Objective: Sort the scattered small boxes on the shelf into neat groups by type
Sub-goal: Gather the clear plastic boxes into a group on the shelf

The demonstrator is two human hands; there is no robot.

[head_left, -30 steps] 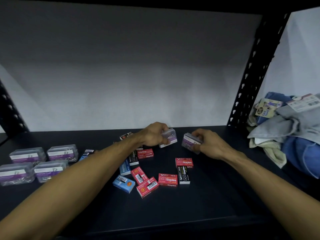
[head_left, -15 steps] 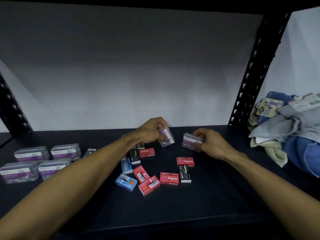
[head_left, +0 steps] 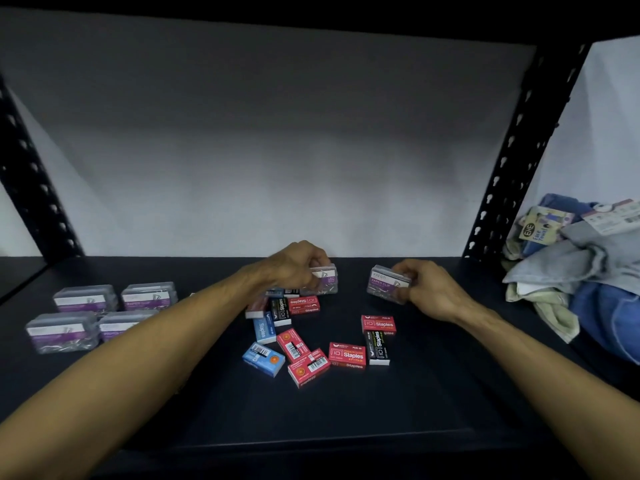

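My left hand grips a clear paper clip box with a purple label, near the back middle of the dark shelf. My right hand holds a second clear paper clip box a little to the right. Below the hands lies a scatter of small staple boxes: red ones, blue ones and black ones. At the left, several clear paper clip boxes stand grouped in two rows.
A pile of folded cloths and towels with paper tags fills the right end of the shelf. Black perforated uprights stand at both back corners. A pale wall closes the back.
The paper clip box in my left hand has turned from a tilted pose back to level, close to the shelf. My right hand has kept its box almost still.
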